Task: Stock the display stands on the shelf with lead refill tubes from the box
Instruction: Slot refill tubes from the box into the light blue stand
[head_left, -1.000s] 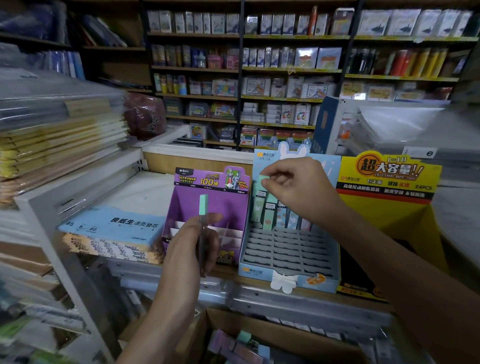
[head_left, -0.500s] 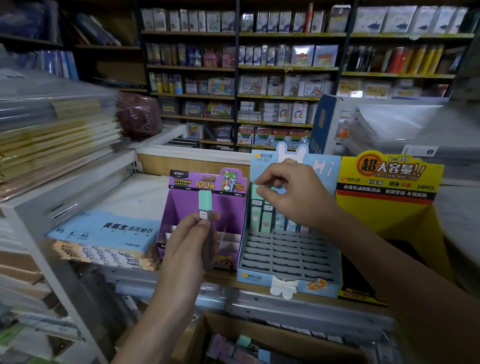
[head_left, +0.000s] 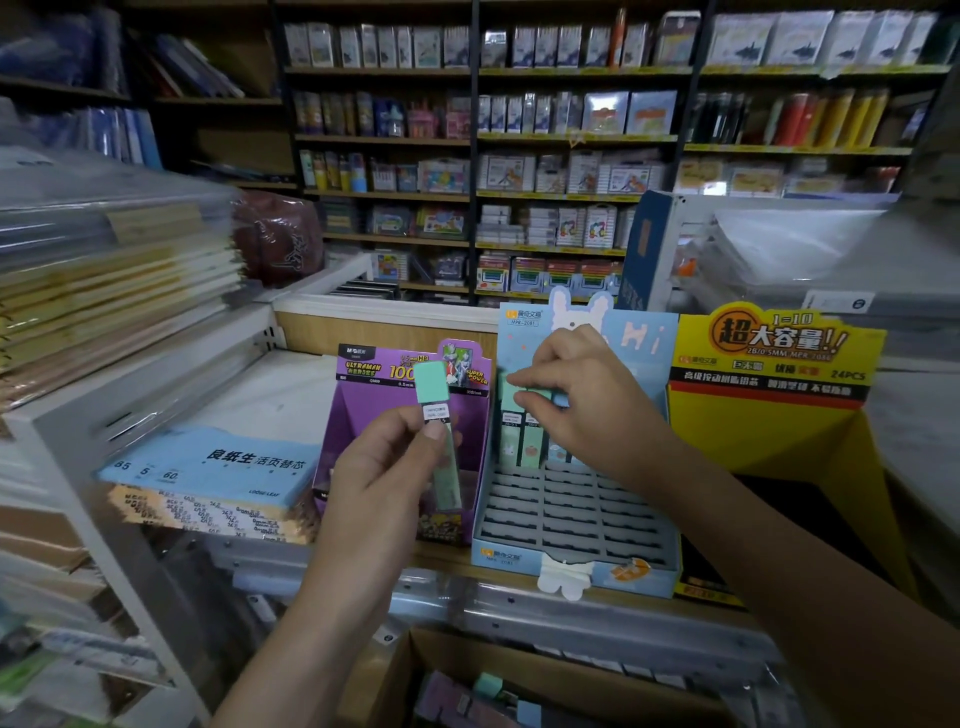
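My left hand (head_left: 387, 470) holds a green-capped lead refill tube (head_left: 435, 410) upright in front of the purple display stand (head_left: 363, 415). To its right, my right hand (head_left: 576, 395) pinches the green cap of a tube (head_left: 537, 396) standing in the back row of the light blue display stand (head_left: 571, 525). A few tubes (head_left: 511, 436) stand in that back row; the front slots are empty. The cardboard box (head_left: 467, 686) with more tubes sits low, below the shelf edge.
A yellow display stand (head_left: 769, 410) stands right of the blue one. Blue loose-leaf paper packs (head_left: 208, 467) lie left of the purple stand. Stacked wrapped notebooks (head_left: 104, 291) fill the left. Stocked shelves (head_left: 519, 156) line the back wall.
My left hand has raised its tube higher in front of the purple stand. My right hand has lowered slightly onto the back row of the blue stand.
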